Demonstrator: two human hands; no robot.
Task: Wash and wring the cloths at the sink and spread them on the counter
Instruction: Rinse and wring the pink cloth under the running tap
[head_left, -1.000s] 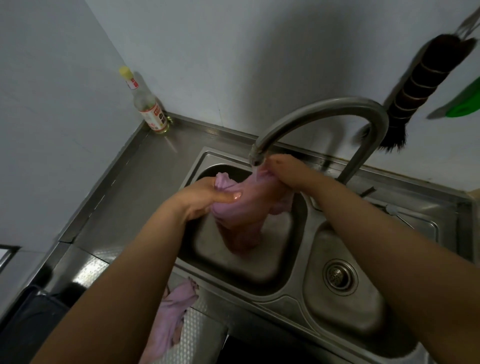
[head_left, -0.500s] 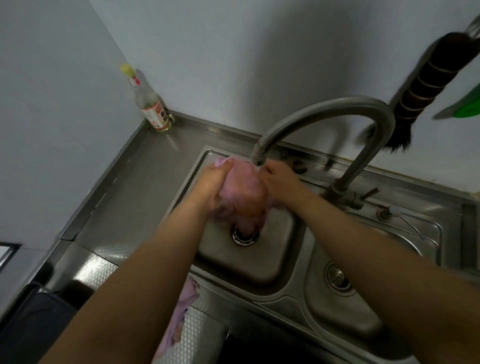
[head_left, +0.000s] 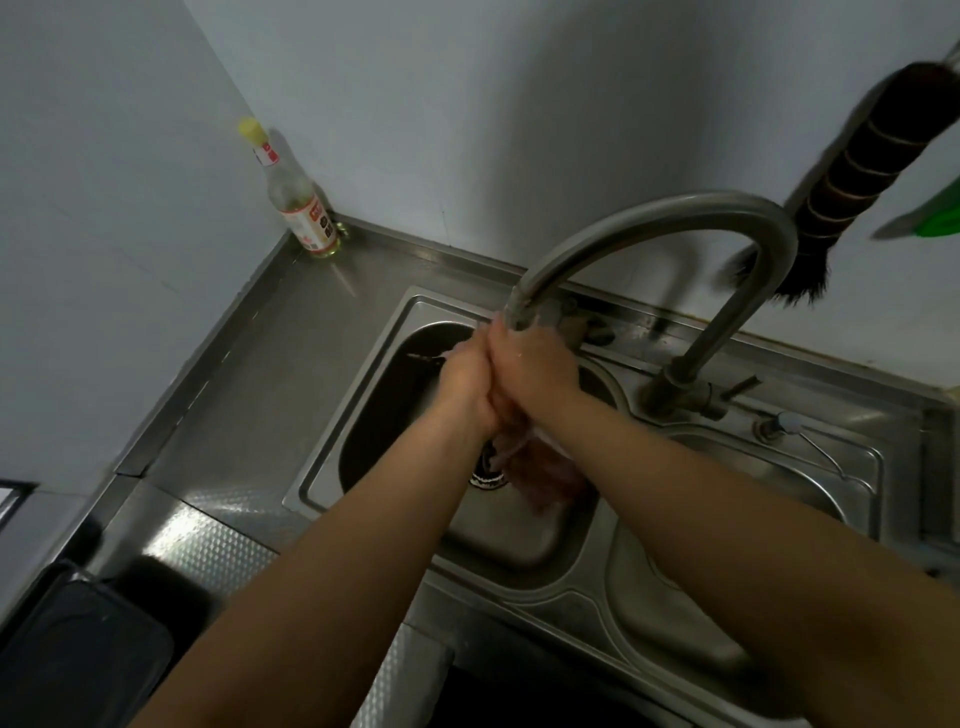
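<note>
**Hands closed together under tap**

Head view: both hands moved together since earlier; left hand (head_left: 465, 382) and right hand (head_left: 535, 371) clasp the pink cloth (head_left: 540, 475), fingers curled, its tail hanging over the sink (head_left: 358, 400) drain. Risk: wet cloth slips loose, water splashes the counter (head_left: 291, 358).

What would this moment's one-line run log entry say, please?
stage: wringing | left hand, right hand: grip pink cloth | under faucet, left basin

The left hand (head_left: 464, 382) and right hand (head_left: 537, 371) have come together under the tap (head_left: 519, 306), pressed against each other. The cloth (head_left: 540, 475), before bunched between them, now hangs below the wrists over the drain (head_left: 485, 475).
</note>
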